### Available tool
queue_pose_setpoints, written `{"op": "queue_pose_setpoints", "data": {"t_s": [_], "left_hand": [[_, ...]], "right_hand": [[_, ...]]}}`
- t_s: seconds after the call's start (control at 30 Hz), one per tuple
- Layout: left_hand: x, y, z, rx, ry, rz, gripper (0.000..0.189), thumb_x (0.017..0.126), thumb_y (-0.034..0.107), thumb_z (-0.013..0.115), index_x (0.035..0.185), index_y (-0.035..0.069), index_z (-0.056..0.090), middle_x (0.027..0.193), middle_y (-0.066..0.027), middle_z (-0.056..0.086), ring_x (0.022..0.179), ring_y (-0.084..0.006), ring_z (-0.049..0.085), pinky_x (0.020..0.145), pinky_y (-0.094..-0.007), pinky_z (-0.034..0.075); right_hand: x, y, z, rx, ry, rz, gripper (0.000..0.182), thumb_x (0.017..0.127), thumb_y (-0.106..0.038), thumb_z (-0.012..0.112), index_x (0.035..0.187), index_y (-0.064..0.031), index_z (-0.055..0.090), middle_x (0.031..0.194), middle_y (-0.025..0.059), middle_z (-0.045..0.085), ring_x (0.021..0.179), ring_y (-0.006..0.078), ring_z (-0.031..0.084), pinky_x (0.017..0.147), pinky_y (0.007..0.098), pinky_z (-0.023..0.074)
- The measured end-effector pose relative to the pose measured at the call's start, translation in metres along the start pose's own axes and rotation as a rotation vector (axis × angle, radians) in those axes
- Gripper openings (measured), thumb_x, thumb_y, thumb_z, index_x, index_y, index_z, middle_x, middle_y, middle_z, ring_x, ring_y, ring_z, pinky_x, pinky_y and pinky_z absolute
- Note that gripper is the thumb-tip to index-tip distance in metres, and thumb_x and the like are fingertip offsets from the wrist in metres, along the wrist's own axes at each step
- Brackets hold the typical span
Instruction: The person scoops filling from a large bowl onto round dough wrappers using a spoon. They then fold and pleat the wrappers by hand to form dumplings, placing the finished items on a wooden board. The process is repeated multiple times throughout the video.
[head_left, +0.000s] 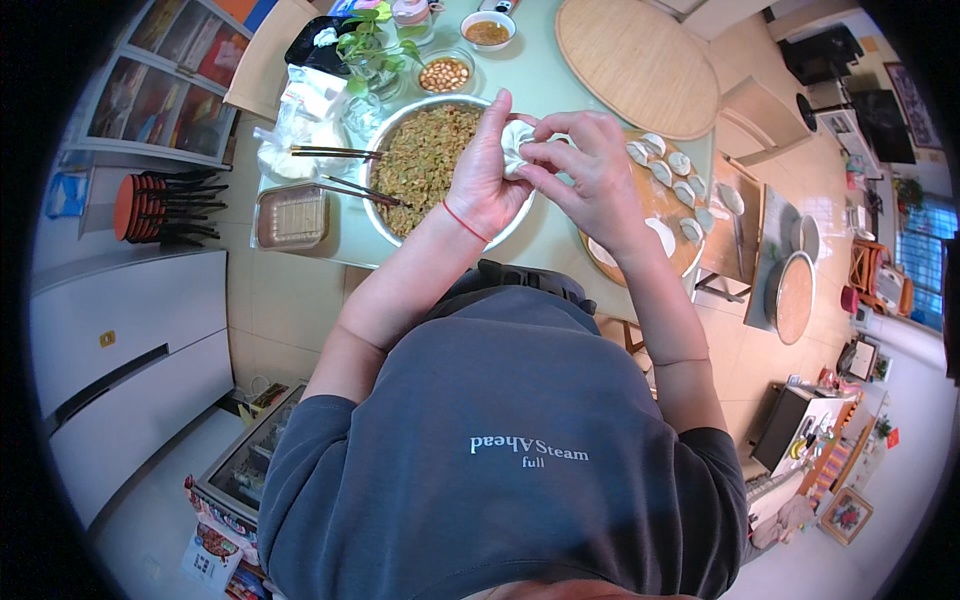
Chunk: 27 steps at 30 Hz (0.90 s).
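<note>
Between my hands is a white dough dumpling (516, 147) with a pleated, gathered surface. My left hand (486, 165) holds it from the left, thumb pointing up. The fingertips of my right hand (581, 169) pinch its right side. Below and to the left of them sits a large metal bowl (365, 180) of chopped green and brown filling (420, 161), partly hidden by my left hand. Two pairs of chopsticks (337, 153) rest over its left rim. On my right, a round wooden board (660, 196) bears several folded dumplings (679, 163) and flat dough wrappers (661, 236).
A glass bowl of nuts or beans in liquid (444, 73), a white bowl of brown sauce (487, 31) and a plant in a glass jar (373, 67) stand behind. Left are a plastic tray (291, 216) and a bagged white mass (300, 154). A large round woven tray (637, 64) lies back right.
</note>
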<state>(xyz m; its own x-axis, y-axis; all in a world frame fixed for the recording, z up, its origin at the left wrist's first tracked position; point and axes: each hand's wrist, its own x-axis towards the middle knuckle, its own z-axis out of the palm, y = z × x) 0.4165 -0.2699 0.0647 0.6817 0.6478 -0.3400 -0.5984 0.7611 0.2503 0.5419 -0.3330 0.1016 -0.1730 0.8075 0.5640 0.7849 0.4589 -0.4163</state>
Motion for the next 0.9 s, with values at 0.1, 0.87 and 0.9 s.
{"op": "queue_pose_setpoints", "data": {"t_s": [0.1,0.87,0.9], "left_hand": [[-0.005,-0.002,0.011,0.004,0.057,-0.043,0.025,0.092,0.033,0.05,0.088,0.008,0.053,0.079,-0.0032,0.056,0.069,-0.0127,0.057,0.059,-0.0253,0.05],[-0.006,0.009,0.003,-0.075,-0.195,-0.236,0.033,0.094,0.031,0.042,0.101,0.0,0.052,0.094,-0.0133,0.059,0.084,-0.0236,0.063,0.072,-0.0369,0.057],[-0.006,0.009,0.003,-0.069,-0.185,-0.228,0.032,0.094,0.031,0.042,0.101,0.001,0.052,0.094,-0.0132,0.06,0.083,-0.0235,0.063,0.071,-0.0363,0.057]], "right_hand": [[0.0,-0.004,0.002,-0.034,0.031,0.019,0.017,0.065,-0.013,0.07,0.08,-0.0089,0.064,0.093,0.0008,0.057,0.091,0.0225,0.052,0.083,0.0368,0.0381],[0.004,-0.012,-0.025,0.076,0.001,0.034,0.014,0.068,-0.009,0.069,0.082,-0.0097,0.064,0.096,0.0011,0.057,0.088,0.0217,0.052,0.08,0.034,0.0396],[0.004,-0.012,-0.026,0.061,-0.019,0.029,0.014,0.068,-0.01,0.069,0.082,-0.0097,0.064,0.097,0.0012,0.057,0.089,0.0218,0.052,0.08,0.0344,0.0395]]}}
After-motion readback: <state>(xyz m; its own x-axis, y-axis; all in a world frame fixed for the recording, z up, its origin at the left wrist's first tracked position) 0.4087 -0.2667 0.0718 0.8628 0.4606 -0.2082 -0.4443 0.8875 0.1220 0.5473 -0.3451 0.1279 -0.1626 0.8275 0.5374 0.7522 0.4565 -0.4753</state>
